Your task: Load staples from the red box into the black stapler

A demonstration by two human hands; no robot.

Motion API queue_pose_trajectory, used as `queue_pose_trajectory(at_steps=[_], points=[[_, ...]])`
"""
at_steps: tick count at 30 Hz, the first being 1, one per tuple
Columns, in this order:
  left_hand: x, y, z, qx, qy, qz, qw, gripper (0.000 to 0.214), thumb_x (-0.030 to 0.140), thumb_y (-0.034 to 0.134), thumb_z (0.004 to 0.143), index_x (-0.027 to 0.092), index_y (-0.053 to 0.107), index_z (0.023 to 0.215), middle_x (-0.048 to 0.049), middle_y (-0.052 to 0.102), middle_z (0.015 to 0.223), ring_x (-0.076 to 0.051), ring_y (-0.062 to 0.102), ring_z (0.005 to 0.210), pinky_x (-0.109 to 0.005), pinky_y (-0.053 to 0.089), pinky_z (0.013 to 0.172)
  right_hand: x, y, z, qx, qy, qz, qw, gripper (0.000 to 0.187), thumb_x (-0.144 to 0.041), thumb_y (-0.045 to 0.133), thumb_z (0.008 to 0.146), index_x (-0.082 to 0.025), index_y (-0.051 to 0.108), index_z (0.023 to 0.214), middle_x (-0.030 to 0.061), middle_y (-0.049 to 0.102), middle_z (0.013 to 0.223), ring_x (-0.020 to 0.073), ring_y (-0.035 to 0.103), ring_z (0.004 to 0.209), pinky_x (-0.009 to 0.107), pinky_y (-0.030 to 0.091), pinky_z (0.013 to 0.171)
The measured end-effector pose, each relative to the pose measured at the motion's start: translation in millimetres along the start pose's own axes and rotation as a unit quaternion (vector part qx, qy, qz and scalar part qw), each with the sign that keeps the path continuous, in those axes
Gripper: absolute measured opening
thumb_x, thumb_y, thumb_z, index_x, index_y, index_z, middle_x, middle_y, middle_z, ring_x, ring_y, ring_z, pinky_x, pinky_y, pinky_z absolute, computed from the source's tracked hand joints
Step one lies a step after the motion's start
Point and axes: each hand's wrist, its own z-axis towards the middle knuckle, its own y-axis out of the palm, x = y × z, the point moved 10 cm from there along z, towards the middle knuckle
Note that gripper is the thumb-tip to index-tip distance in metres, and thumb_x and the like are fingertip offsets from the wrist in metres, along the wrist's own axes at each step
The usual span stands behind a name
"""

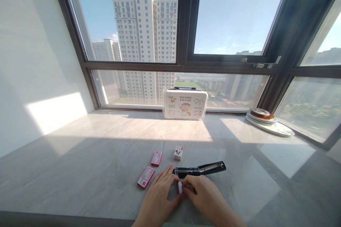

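Note:
A small white box with a pink-red edge (180, 187) is between my two hands on the grey stone sill. My left hand (161, 195) grips it between thumb and forefinger, the other fingers stretched toward the stapler. The bent fingers of my right hand (201, 189) pinch at the box's right side; its contents do not show. Just beyond my hands lies a black stapler (188, 172), its top swung wide open to the right. Left of it are two flat red-and-white staple boxes (146, 177), and a small white box with a dark picture (178, 153) stands behind.
Against the window leans a white carrying case with cartoon prints (185, 105), wrapped in clear plastic. A stack of plates (262, 118) sits in the right corner. The sill's front edge (66, 216) runs close by, and a white wall (32, 78) bounds the left.

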Motion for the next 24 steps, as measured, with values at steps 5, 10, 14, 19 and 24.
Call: queue_pose_trajectory(at_steps=[5, 10, 14, 19, 24], points=[[-3.2, -18.7, -5.8, 0.063, -0.016, 0.002, 0.998, 0.037, 0.05, 0.066, 0.087, 0.026, 0.064, 0.115, -0.008, 0.054, 0.145, -0.029, 0.045, 0.138, -0.042, 0.037, 0.113, 33.3, -22.0, -16.5, 0.029, 0.031, 0.008, 0.999, 0.014, -0.038, 0.061, 0.091, -0.027, 0.069, 0.096, -0.002, 0.065, 0.066, 0.0178, 0.059, 0.065, 0.027, 0.026, 0.057], [6.6, -17.6, -5.6, 0.086, -0.061, 0.062, 0.992, 0.044, 0.042, 0.033, 0.104, 0.022, 0.061, 0.076, -0.0044, 0.067, 0.084, -0.023, 0.061, 0.088, -0.036, 0.043, 0.083, 83.8, -37.3, -30.6, 0.065, 0.1, -0.021, 0.993, 0.049, -0.052, 0.042, 0.1, -0.022, 0.059, 0.066, 0.0051, 0.066, 0.065, 0.0209, 0.059, 0.063, 0.03, 0.025, 0.058], [32.4, 6.5, 5.3, 0.072, -0.037, 0.1, 0.992, 0.039, 0.034, 0.035, 0.103, 0.023, 0.061, 0.077, -0.0053, 0.068, 0.083, -0.024, 0.06, 0.087, -0.035, 0.039, 0.079, 76.2, -19.9, -25.7, 0.062, 0.108, -0.04, 0.991, 0.057, -0.058, 0.035, 0.101, -0.023, 0.061, 0.065, 0.0082, 0.069, 0.07, 0.0236, 0.063, 0.066, 0.031, 0.025, 0.059], [29.8, 8.5, 11.2, 0.072, -0.061, 0.055, 0.994, 0.037, 0.036, 0.033, 0.104, 0.024, 0.063, 0.087, -0.0045, 0.071, 0.087, -0.023, 0.065, 0.085, -0.033, 0.042, 0.076, 89.5, -19.3, -28.2, 0.06, 0.117, 0.023, 0.991, 0.058, -0.066, 0.044, 0.095, -0.021, 0.057, 0.062, 0.0051, 0.064, 0.061, 0.0192, 0.058, 0.057, 0.028, 0.029, 0.054], [21.2, 3.2, 10.3, 0.078, -0.054, 0.03, 0.995, 0.035, 0.038, 0.038, 0.102, 0.029, 0.062, 0.125, -0.005, 0.074, 0.112, -0.026, 0.068, 0.102, -0.036, 0.045, 0.089, 150.7, -40.7, -44.6, 0.054, 0.186, 0.243, 0.951, 0.06, -0.071, 0.055, 0.086, -0.02, 0.06, 0.118, -0.0024, 0.06, 0.063, 0.0129, 0.046, 0.039, 0.024, 0.027, 0.039]])
